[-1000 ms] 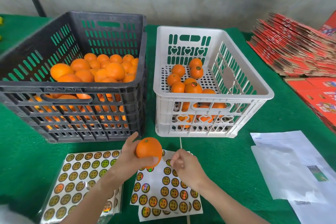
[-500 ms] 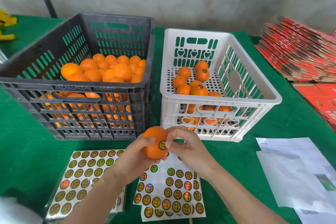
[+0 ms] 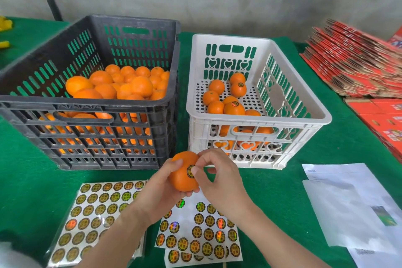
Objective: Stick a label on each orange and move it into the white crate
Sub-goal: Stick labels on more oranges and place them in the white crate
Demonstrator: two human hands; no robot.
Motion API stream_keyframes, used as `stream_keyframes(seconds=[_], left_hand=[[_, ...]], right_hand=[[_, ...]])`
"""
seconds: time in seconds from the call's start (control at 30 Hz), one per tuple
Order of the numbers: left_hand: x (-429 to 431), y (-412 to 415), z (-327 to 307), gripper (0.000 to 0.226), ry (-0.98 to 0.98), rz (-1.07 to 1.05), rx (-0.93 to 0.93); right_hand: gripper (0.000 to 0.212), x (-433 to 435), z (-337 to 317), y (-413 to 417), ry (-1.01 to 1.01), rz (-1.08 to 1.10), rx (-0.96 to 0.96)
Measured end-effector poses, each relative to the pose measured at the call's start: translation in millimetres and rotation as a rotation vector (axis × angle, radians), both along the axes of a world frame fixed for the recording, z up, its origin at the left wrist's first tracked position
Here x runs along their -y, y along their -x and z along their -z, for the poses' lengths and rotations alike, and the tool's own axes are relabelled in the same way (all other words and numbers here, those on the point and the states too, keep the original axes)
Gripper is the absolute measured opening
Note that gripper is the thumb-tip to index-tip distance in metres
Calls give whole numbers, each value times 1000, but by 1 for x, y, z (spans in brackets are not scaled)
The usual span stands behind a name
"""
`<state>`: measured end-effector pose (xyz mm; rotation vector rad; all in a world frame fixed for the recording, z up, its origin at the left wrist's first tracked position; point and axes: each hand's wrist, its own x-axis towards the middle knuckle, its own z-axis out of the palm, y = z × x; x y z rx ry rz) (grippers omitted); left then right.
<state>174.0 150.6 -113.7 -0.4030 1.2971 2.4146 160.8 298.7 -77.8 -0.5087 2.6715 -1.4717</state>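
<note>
**Fig.** Head view, labelling stage. L hand (image 3: 162, 187) cups 1 orange (image 3: 180, 180) from below and from the side, w/ fingers and thumb curled round it. The fruit is held in the air just in front of the white crate (image 3: 282, 121), near its front-left corner and outside it. A round gold-and-black label (image 3: 189, 171) sits on the fruit's near face. R hand (image 3: 219, 178) meets the orange from the right: thumb tip presses the label's right edge, forefinger curls onto the fruit's top, and the other fingers are bent w/ nothing in them.

Inside the white crate, several stored oranges (image 3: 233, 107) lie on the perforated floor, and 2 show stickers facing up. Left of the white crate, just beside it, stands a black crate (image 3: 87, 105) w/ heaped oranges (image 3: 121, 87).

In front of the white crate, below the hands, 2 groups of sticker sheets lie flat on the green cloth (image 3: 272, 191): 1 front-left (image 3: 97, 213) and 1 directly in front (image 3: 202, 237). Front-right of the white crate lie white printed papers (image 3: 352, 209). Right of the white crate, well apart, is a stack of flattened red cartons (image 3: 356, 65).
</note>
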Motion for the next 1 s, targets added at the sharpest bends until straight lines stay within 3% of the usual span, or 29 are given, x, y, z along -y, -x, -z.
stream_keyframes(seconds=[0.17,0.3,0.43,0.53,0.6,0.7,0.87,1.0], left_hand=[[2,-2,-9,73,111,32,-83],[-2,3,-41,67,242,108,-228],[-5,22,-92,51,684,98,-603],[14,57,-123,30,1115,-207,-911],[35,89,-133,22,1460,-378,-873],[65,123,-127,23,1761,-305,-568],[80,136,-112,23,1790,-230,-434],[82,141,-112,32,1664,-264,-360]], right_hand=[[57,-8,-6,-2,95,-78,81],[70,-8,-19,-2,2,-244,-79],[67,-11,-48,24,125,-114,-355],[67,-24,-75,73,117,25,-405],[69,-37,-86,125,-26,108,-294],[76,-61,-80,203,-442,148,-71],[64,-95,-39,270,-1207,22,147],[58,-119,-11,289,-1320,57,193]])
